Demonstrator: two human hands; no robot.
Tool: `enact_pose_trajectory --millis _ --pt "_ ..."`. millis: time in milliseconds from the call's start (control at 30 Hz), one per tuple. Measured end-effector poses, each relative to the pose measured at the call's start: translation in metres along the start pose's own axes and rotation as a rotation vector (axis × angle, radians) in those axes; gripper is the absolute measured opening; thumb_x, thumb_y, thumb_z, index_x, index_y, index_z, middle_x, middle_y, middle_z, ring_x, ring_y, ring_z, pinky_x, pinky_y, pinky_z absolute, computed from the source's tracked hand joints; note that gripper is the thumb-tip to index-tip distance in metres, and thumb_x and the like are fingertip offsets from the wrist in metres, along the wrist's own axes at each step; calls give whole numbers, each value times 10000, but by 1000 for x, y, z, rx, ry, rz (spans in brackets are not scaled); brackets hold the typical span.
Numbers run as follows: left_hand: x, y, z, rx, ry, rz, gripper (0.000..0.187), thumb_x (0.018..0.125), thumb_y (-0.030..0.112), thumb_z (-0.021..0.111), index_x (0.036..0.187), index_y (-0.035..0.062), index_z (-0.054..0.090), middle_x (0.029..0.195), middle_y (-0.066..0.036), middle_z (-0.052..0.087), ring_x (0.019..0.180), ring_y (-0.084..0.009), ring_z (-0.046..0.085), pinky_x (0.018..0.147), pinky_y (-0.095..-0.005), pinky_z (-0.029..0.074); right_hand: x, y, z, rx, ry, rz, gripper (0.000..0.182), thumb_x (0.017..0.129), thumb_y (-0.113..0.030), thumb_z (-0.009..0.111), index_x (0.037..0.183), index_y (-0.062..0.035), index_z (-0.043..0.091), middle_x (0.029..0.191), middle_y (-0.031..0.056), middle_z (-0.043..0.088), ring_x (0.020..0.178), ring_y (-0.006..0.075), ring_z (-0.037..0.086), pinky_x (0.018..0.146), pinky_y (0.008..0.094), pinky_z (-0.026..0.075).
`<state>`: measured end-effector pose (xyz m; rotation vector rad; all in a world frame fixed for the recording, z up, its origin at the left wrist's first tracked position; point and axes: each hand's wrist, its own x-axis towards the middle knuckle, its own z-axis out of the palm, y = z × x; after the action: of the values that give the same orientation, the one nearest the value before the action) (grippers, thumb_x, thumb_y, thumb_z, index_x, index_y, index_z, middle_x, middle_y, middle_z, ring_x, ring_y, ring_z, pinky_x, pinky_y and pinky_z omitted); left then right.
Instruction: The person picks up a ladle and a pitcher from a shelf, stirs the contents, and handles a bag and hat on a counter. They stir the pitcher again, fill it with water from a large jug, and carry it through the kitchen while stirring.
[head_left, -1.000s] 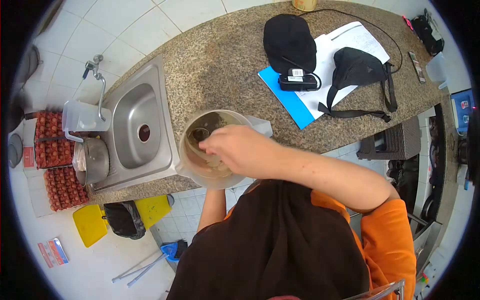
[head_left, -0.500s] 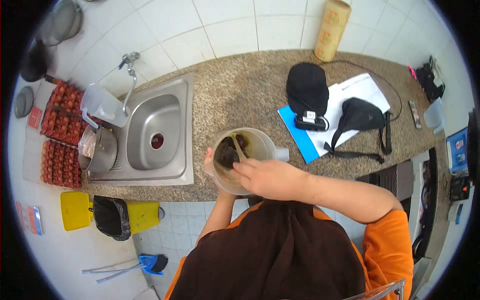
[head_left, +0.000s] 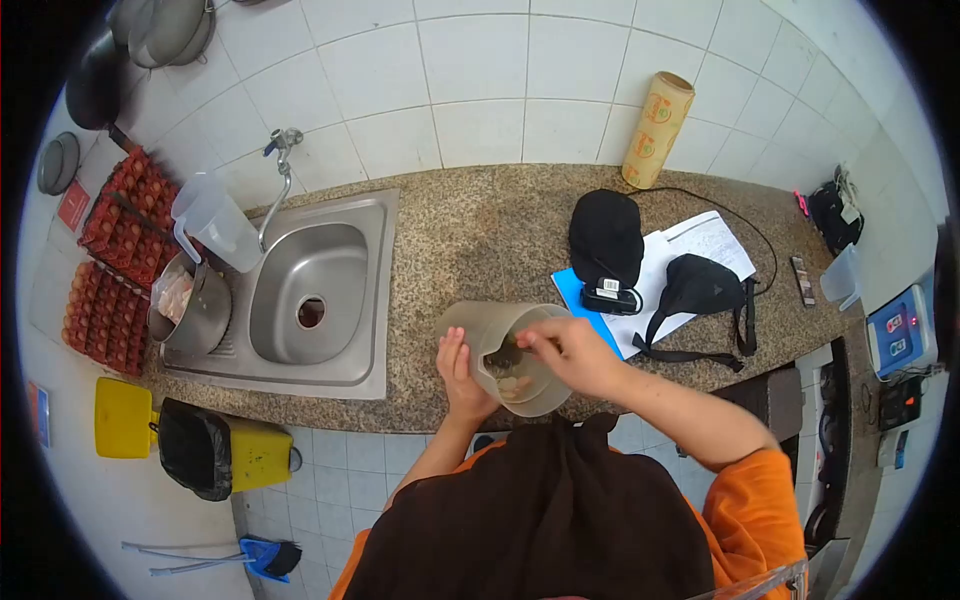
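Note:
A translucent plastic jug [head_left: 475,322] is tilted over the counter's front edge, its mouth turned toward my right side. Dark matter and some pale patches show inside it. My left hand [head_left: 463,382] grips the jug's left side, fingers stretched along the wall. At the mouth, my right hand [head_left: 575,355] has its fingers pinched together, reaching over the rim. The pale stick-like utensil it held a moment earlier is now mostly hidden by the hand and the jug wall.
A steel sink [head_left: 310,300] lies left, beside a metal pot [head_left: 205,315], a clear pitcher [head_left: 218,222] and egg trays [head_left: 105,315]. On the right are a black cap [head_left: 606,238], papers [head_left: 705,240], a black pouch [head_left: 695,285] and a wrap roll [head_left: 657,130].
The jug has tipped over further and its mouth has swung to the right. My right hand has moved right and up onto the rim. The camera view has shifted.

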<state>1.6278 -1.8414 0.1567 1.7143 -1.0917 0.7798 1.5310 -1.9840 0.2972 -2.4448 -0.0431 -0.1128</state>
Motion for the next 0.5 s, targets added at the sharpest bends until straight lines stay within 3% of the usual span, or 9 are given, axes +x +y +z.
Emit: enact_pose_trajectory --millis 67,167,367,433,500 --pt "2 2 1 -9 0 18 908 637 400 742 1292 35 231 1286 -218 354 1166 -376 382 974 -513 275 -3 15 14 841 197 436 269 924 -119 407 1017 90 547 923 156 606 834 239 615 787 324 519" --pt "3 1 1 7 -28 23 930 617 418 756 1288 39 235 1281 -213 360 1163 -379 384 976 -513 274 -11 7 20 1066 340 460 288 933 -138 400 1030 94 539 954 155 600 890 209 601 795 333 526" --pt "14 -6 2 -49 -18 -144 1041 516 390 822 1292 33 227 1283 -209 334 1168 -380 346 961 -484 285 -26 -10 12 1131 537 362 286 930 -124 404 1058 101 525 986 179 586 937 231 585 836 358 512" --pt "15 -13 0 -133 -84 -370 1126 446 359 854 1302 25 203 1273 -204 312 1167 -381 317 958 -469 281 -30 -16 11 1113 555 323 279 930 -115 401 1064 95 526 1005 167 582 949 217 579 841 344 505" --pt "16 -18 -3 -123 -101 -425 1163 421 332 866 1308 24 179 1260 -204 284 1170 -383 296 972 -460 270 -33 -24 11 1095 568 283 273 929 -106 398 1070 88 527 1024 154 578 960 202 573 846 330 498"
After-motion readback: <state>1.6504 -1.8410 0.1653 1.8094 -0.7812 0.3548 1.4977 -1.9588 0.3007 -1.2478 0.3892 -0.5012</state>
